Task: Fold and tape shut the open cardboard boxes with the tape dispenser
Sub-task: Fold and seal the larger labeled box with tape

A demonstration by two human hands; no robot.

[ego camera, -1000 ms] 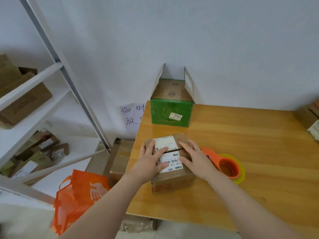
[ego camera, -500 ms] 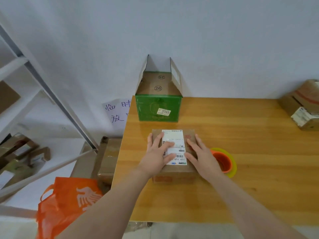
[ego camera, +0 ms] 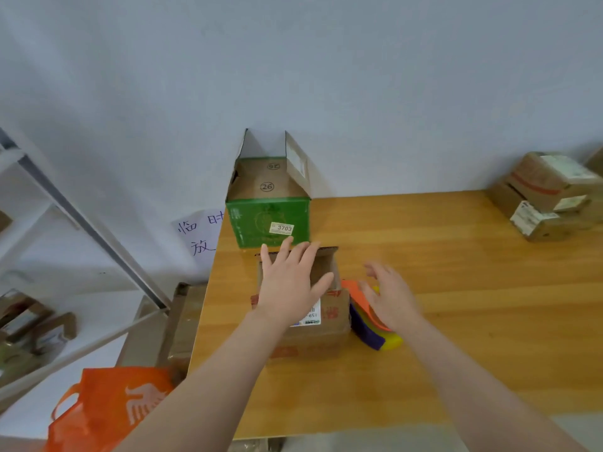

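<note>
Right hand is off the cardboard box now, open, going for the tape dispenser; left hand presses flat, open, keeping flaps down.

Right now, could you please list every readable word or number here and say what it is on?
"3703": sticker on the green box.
"26": circled, on that box's inner flap.
"临 时" and "放": paper sign, partly hidden.
Label on the brown box: blurred.
Labels on the far boxes: too blurred.
</note>
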